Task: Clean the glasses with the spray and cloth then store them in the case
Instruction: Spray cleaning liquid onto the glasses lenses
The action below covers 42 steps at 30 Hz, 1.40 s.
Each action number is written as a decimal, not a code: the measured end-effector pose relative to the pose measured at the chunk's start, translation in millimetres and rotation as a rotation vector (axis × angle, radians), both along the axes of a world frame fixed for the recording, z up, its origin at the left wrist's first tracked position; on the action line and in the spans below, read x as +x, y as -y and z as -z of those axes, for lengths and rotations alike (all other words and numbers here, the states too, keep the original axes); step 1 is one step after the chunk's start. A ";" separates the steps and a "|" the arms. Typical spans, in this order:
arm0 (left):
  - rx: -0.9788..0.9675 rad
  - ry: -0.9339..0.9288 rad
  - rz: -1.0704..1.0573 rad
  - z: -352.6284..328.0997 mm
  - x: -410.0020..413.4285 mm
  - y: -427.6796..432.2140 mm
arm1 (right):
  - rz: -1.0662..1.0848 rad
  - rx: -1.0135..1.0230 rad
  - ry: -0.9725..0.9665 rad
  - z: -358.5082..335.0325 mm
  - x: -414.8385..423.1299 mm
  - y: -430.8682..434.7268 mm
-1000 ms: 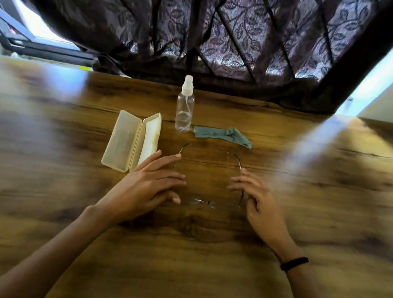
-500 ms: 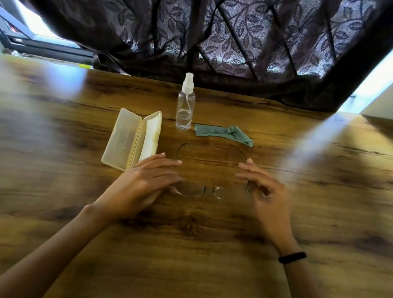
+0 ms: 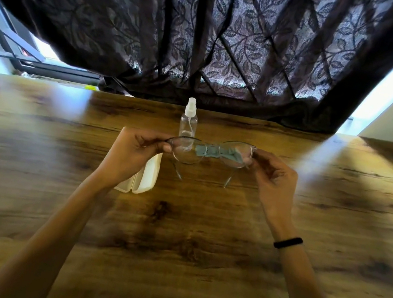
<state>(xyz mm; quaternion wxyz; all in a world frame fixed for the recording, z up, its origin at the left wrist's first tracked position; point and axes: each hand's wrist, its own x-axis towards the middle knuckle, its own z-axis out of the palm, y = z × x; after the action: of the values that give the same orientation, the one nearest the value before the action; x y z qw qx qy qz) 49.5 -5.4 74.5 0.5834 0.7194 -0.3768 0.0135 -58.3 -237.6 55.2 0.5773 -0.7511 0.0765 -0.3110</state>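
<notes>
Glasses now lifted off the table, left hand and right hand raised with them, each pinching a frame corner, temples hanging down.

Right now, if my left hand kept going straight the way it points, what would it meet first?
Probably the spray bottle: your left hand, pinching the glasses, points forward and slightly right toward it. Depth is unclear, so it might pass above.

Left hand and right hand pinch glasses aloft.
</notes>
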 end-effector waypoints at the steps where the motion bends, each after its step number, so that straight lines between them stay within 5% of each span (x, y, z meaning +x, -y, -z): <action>1: -0.014 0.012 -0.008 0.8 1.0 -0.9 | -0.047 0.027 -0.007 -0.9 2.2 -0.4; 6: -0.018 -0.022 -0.100 13.7 1.0 -3.0 | -0.164 0.299 -0.099 -5.8 24.8 6.5; 17: 0.002 -0.064 -0.182 26.7 6.2 -15.7 | -0.428 -0.252 -0.405 -27.1 136.6 0.0; 23: 0.027 -0.077 -0.199 25.9 5.0 -17.7 | -0.546 -0.392 -0.509 -14.6 152.3 -13.6; 34: 0.052 -0.110 -0.194 21.3 1.0 -13.9 | -0.349 -0.391 -0.352 -15.3 139.9 -3.4; 42: 0.007 -0.138 -0.195 15.0 0.0 -0.5 | -0.120 -0.300 0.003 -62.4 94.1 22.7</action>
<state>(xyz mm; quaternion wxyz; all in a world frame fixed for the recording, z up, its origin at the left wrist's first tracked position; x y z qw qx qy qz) 49.5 -4.9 59.5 0.6015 0.7536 -0.2643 0.0193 35.8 -260.3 117.7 0.4765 -0.8315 -0.0168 -0.2851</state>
